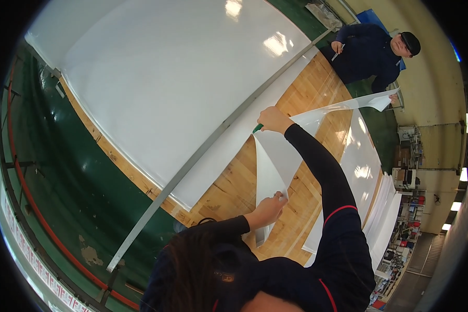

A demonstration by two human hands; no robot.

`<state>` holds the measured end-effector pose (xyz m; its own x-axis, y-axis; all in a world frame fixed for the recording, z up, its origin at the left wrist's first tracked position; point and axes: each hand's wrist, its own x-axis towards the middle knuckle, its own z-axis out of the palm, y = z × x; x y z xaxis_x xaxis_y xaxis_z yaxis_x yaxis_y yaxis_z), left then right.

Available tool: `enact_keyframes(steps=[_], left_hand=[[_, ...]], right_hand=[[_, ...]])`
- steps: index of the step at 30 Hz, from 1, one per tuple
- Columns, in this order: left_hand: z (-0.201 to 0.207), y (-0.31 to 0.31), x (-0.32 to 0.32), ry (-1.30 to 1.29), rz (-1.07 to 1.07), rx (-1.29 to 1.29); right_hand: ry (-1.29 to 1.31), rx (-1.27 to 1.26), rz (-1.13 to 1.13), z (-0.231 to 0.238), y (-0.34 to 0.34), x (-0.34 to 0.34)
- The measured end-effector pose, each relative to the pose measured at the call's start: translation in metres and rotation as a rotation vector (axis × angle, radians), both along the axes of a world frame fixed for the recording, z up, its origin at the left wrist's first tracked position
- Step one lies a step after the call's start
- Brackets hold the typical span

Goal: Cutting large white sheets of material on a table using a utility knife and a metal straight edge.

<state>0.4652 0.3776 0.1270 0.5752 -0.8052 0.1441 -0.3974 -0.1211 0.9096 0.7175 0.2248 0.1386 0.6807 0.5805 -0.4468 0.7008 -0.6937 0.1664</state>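
Observation:
My right hand [275, 120] is closed around a small green-handled tool [258, 128], probably a cutter, though its blade is not visible. Its tip sits where a long white strip [271, 149] parts from the large glossy white sheet [156, 99]. Nearer my body, my left hand [268, 210] grips the folded near end of this strip and lifts it off the wooden table [233, 178]. At the far right, a co-worker's hand [393, 98] holds up the strip's other end.
A long metal straightedge [203, 148] lies across the sheet and juts past the table's left edge. The co-worker [369, 52] stands at the far right, a thin object in the other hand. More white sheets [360, 156] lie to the right. A red rail [28, 200] curves along the left.

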Motion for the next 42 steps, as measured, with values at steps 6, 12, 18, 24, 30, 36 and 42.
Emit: enact_keyframes(steps=[6,12,18,24,30,36,42], left_hand=[[-0.002,0.006,-0.004,-0.085,0.032,-0.042],[0.018,0.004,-0.048,-0.209,-0.282,-0.139],[0.032,0.022,-0.046,0.343,-0.36,0.018],[-0.081,0.064,0.008,0.521,-0.031,0.023],[-0.15,0.065,-0.006,0.476,-0.162,0.259],[-0.205,0.035,-0.059,0.21,-0.127,0.346],[-0.173,0.043,-0.09,0.031,0.075,0.474]], right_hand=[[-0.005,-0.017,0.018,-0.012,0.0,0.012],[-0.088,-0.25,-0.039,0.001,-0.02,0.013],[-0.14,0.154,-0.474,0.075,-0.048,-0.034],[-0.118,1.475,-1.316,0.128,-0.077,-0.221],[-0.316,2.14,-1.968,0.036,-0.038,-0.487],[-0.362,2.434,-2.372,-0.026,0.059,-0.636],[-0.356,2.542,-2.223,-0.076,0.04,-0.724]])
